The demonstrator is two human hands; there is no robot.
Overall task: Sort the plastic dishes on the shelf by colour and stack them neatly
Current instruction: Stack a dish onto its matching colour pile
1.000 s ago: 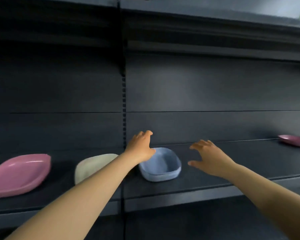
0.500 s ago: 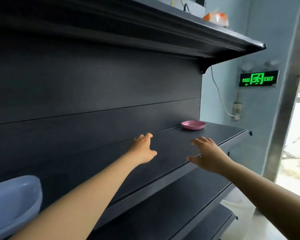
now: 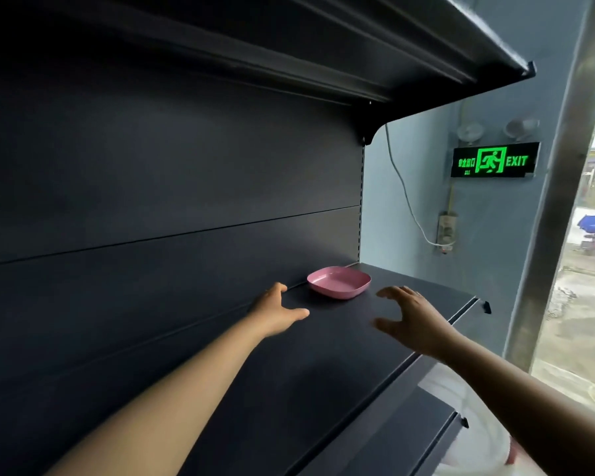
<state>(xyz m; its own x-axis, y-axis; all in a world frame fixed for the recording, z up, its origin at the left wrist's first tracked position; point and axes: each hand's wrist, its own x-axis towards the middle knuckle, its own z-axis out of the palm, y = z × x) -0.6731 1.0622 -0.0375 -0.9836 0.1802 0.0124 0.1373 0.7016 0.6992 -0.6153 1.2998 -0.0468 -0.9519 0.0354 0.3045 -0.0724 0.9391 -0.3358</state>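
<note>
A dark grey shelving unit [image 3: 172, 187] fills the left, its back panel split by a horizontal seam; an upper shelf [image 3: 375, 53] juts overhead on a bracket; beyond it stands a pale blue wall [image 3: 423, 166] bearing a lit green exit sign [image 3: 494, 161], a white cable [image 3: 405, 197] running down to a socket [image 3: 447, 231]; a grey pillar [image 3: 550, 207] edges a bright doorway [image 3: 587, 269] with wet ground outside

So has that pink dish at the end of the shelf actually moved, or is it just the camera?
No. The pink dish sits by the shelf's right end near the back panel as before; only the view swung.
</note>
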